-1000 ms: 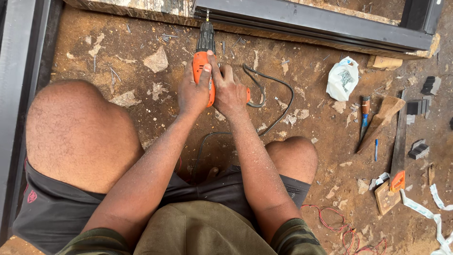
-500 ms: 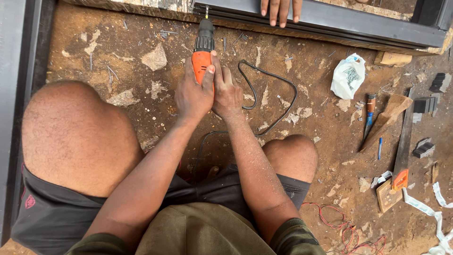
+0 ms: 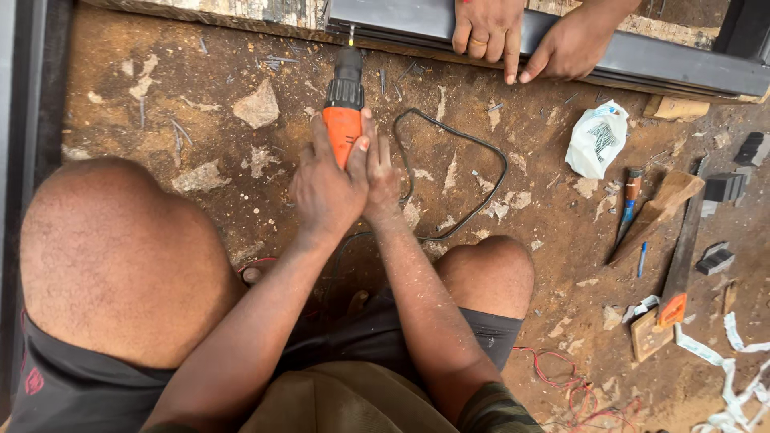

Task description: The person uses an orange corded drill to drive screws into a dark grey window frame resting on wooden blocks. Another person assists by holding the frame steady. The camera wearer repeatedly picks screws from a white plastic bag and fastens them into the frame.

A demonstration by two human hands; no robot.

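An orange and black power drill (image 3: 345, 104) points away from me, its bit tip against the dark metal frame bar (image 3: 642, 60) lying across the top. My left hand (image 3: 325, 188) wraps the drill's orange body from the left. My right hand (image 3: 382, 172) presses against the drill's right side. Both hands grip the tool together. The drill's black cable (image 3: 473, 200) loops over the dirt floor to the right. Another person's two hands (image 3: 525, 32) rest on the frame bar further right.
My bare knees (image 3: 112, 256) flank my arms as I crouch on the dirt floor. A white plastic bag (image 3: 597, 138), a chisel (image 3: 628, 204), wood pieces (image 3: 654, 212), black blocks (image 3: 726, 188) and white strips (image 3: 742, 361) lie right. Red wire (image 3: 561, 377) curls below. Another dark bar (image 3: 36, 80) runs down the left.
The drill and both hands have stayed against the frame bar. Another person's hands have come into view along the bar at the top, first one, now two.
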